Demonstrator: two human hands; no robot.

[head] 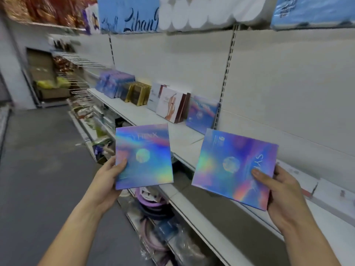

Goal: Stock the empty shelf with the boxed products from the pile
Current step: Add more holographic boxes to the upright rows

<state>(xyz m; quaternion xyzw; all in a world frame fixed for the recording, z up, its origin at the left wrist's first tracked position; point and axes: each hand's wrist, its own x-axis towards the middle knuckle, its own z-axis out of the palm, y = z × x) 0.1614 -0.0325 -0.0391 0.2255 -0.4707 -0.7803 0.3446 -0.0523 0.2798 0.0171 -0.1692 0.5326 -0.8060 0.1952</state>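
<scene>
My left hand (110, 176) grips the lower left edge of a flat holographic blue box (146, 156), held upright in front of the white shelf (172, 135). My right hand (278, 196) holds a second holographic box (230, 166) by its right edge, thumb on its face, the box turned sideways and tilted. One matching holographic box (201, 114) stands on the shelf, leaning against white boxes (169, 104). Farther left on the shelf stand gold boxes (137, 94) and several purple-blue boxes (113, 85).
The shelf board runs right and toward me past the upright slotted post (223, 89). Tissue packs (128, 16) and paper rolls (201, 12) fill the shelf above. Bagged goods and purple rings (151, 204) lie on the lower shelf. Grey aisle floor (38, 160) is on the left.
</scene>
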